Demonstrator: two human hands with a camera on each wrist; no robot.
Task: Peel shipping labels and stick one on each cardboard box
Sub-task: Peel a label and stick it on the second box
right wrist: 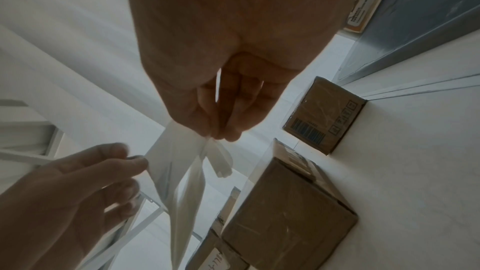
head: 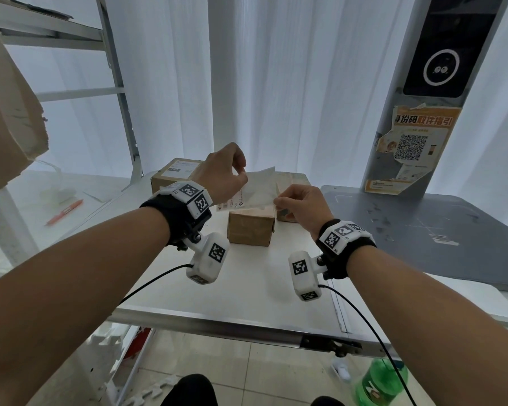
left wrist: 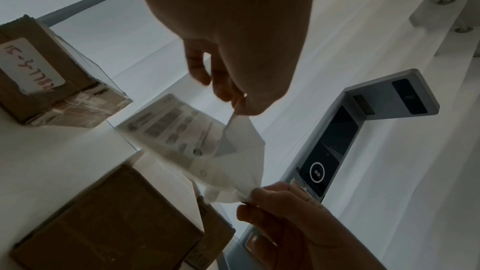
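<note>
White table [head: 255, 291], three cardboard boxes [head: 251, 230], white curtains [head: 291, 83], grey kiosk [head: 440, 92]

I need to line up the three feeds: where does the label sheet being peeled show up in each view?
Head: label sheet at centre, pinched between left hand and right hand, above the middle cardboard box.
Left wrist: sheet at centre, printed side showing.
Right wrist: sheet at lower centre, plain side showing.
Shared landmark: that box.
</note>
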